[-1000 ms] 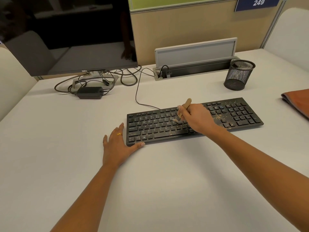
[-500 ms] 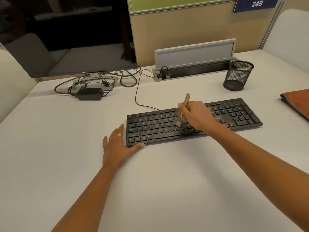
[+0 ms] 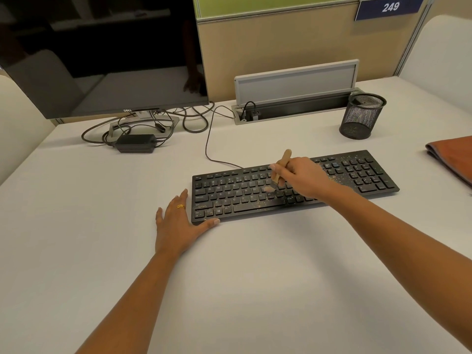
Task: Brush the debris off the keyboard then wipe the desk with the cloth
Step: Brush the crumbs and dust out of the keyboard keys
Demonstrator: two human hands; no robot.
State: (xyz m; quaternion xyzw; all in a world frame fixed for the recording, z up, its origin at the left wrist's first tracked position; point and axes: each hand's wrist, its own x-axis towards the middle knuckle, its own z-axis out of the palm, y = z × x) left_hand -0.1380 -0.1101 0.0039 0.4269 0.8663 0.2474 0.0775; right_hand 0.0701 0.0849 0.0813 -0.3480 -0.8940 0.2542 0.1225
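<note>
Some debris (image 3: 255, 203) lay leftward along the keyboard (image 3: 229, 192) from the brush (image 3: 280, 168) pinched in the right hand (image 3: 304, 177), nearer the flat left hand (image 3: 178, 223) bracing its corner.

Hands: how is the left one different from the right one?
The left hand lies flat on the desk, thumb against the keyboard; the right hand grips a brush over it. The left hand wears a ring; the right hand shows none. Both are at the keyboard.
</note>
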